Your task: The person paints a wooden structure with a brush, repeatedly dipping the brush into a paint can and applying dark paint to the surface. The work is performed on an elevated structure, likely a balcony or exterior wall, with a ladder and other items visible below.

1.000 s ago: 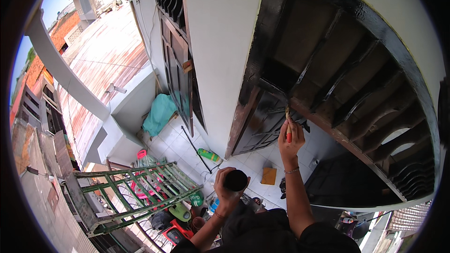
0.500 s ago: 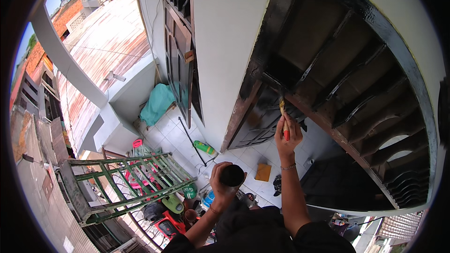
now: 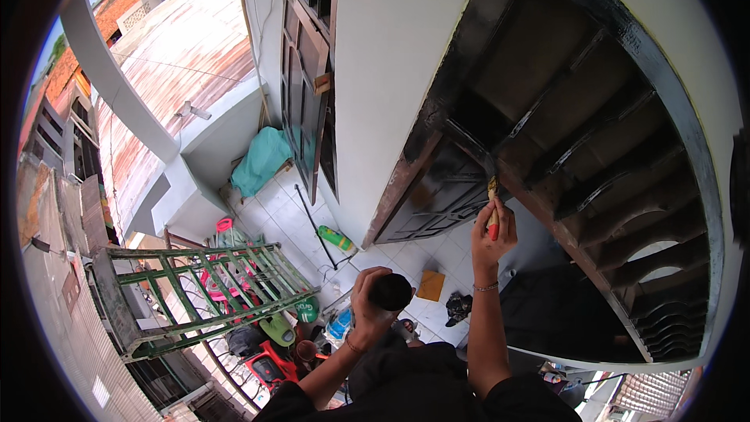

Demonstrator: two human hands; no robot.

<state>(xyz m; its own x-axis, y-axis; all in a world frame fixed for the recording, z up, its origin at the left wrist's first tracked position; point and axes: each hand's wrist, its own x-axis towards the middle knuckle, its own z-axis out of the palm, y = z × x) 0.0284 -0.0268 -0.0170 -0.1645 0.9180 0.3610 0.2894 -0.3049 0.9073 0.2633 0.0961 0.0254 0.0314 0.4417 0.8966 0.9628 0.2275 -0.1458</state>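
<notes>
- Right hand: raised, fingers closed around the handle of a paintbrush. The red handle end points down toward the wrist; the bristles point up.
- Brush position: the bristle end lies at the left end of a brown lower beam, part of a dark arched wooden frame. Whether the bristles touch the wood cannot be told.
- Left hand: clamped around the side of a round container. The top of the container appears black; its contents cannot be made out.
- Hands: set apart, the right higher and farther forward than the left.
- Frame finish: glossy black on parts of the upper members, brown along the lower beam.
- Behind the brush: a dark panelled door, beside a white wall.
- Left side: a green-marked ladder, tilted, above assorted items.
- Tiled floor: carries a teal cloth, a green bottle, an orange-brown square piece and a black bundle.
</notes>
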